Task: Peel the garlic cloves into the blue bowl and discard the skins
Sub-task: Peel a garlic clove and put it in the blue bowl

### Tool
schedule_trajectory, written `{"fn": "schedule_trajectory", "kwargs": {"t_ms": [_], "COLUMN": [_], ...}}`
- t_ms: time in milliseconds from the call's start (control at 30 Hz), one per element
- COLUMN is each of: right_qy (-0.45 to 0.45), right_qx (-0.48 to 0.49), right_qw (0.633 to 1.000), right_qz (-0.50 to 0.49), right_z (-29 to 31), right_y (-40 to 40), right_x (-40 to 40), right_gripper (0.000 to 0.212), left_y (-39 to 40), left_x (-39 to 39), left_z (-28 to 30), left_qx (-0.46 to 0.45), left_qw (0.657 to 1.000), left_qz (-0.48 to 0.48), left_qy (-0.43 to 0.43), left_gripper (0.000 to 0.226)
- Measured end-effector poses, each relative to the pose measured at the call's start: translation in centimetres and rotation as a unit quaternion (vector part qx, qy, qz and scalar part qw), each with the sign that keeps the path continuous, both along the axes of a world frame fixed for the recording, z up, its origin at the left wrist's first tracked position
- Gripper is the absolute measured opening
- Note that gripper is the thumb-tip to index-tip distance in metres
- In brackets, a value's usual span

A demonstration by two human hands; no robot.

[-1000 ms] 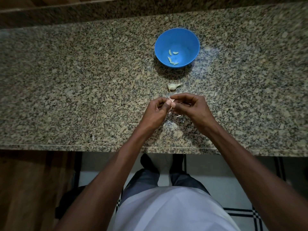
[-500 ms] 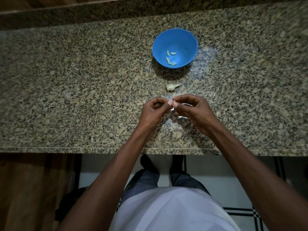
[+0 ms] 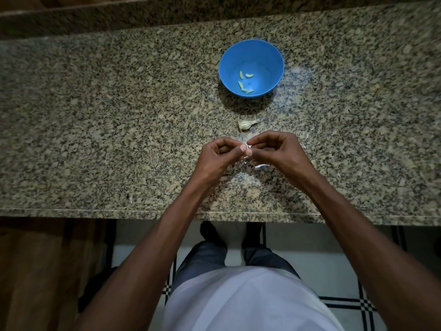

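Note:
A blue bowl (image 3: 268, 56) stands on the granite counter and holds several peeled garlic cloves (image 3: 243, 83). Nearer to me lies one unpeeled clove (image 3: 245, 124). Below it, my left hand (image 3: 218, 155) and my right hand (image 3: 279, 152) meet fingertip to fingertip and pinch a small garlic clove (image 3: 248, 146) between them; the fingers hide most of it. A pale strip of skin (image 3: 261, 166) lies on the counter under my right hand.
The granite counter (image 3: 119, 127) runs the full width, its front edge just below my wrists. A few tiny skin scraps (image 3: 306, 136) lie to the right of my hands, and another scrap (image 3: 130, 198) lies near the front edge at left.
Both hands have stayed together over the same spot, with only small finger shifts on the clove. The bowl and the loose clove have not moved.

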State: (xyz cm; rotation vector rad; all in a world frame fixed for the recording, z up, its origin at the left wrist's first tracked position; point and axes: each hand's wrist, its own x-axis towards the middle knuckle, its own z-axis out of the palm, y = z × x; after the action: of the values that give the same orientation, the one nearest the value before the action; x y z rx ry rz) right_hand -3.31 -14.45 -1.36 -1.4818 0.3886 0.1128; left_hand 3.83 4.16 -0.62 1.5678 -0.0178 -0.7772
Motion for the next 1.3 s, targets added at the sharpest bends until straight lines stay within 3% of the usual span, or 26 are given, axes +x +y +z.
{"fn": "schedule_trajectory", "kwargs": {"t_ms": [200, 633, 833, 1000, 1133, 1300], "right_qy": [-0.014, 0.018, 0.02, 0.026, 0.016, 0.023], "right_qx": [-0.029, 0.085, -0.027, -0.119, -0.259, -0.4], "right_qw": [0.999, 0.995, 0.999, 0.992, 0.962, 0.915], "right_qz": [0.003, -0.053, -0.034, -0.037, -0.085, -0.039], "right_z": [-0.2, -0.3, -0.3, -0.4, -0.5, -1.0], "right_y": [0.2, 1.1, 1.2, 0.4, -1.9, -3.7], "right_x": [0.3, -0.1, 0.6, 0.5, 1.4, 2.9], "right_gripper": [0.033, 0.026, 0.029, 0.018, 0.017, 0.025], "left_y": [-0.6, -1.9, -1.7, -1.1, 0.2, 0.9], "left_x": [-0.2, -0.2, 0.0, 0.2, 0.3, 0.5], "left_z": [0.3, -0.6, -0.4, -0.5, -1.2, -1.2], "left_qx": [0.022, 0.092, 0.054, 0.031, 0.052, 0.045], "left_qw": [0.999, 0.99, 0.996, 0.998, 0.994, 0.989], "left_qz": [0.012, 0.035, 0.052, 0.061, 0.101, 0.139], "left_qy": [-0.039, -0.102, -0.05, 0.0, 0.001, 0.02], "left_gripper": [0.021, 0.01, 0.02, 0.015, 0.011, 0.015]}}
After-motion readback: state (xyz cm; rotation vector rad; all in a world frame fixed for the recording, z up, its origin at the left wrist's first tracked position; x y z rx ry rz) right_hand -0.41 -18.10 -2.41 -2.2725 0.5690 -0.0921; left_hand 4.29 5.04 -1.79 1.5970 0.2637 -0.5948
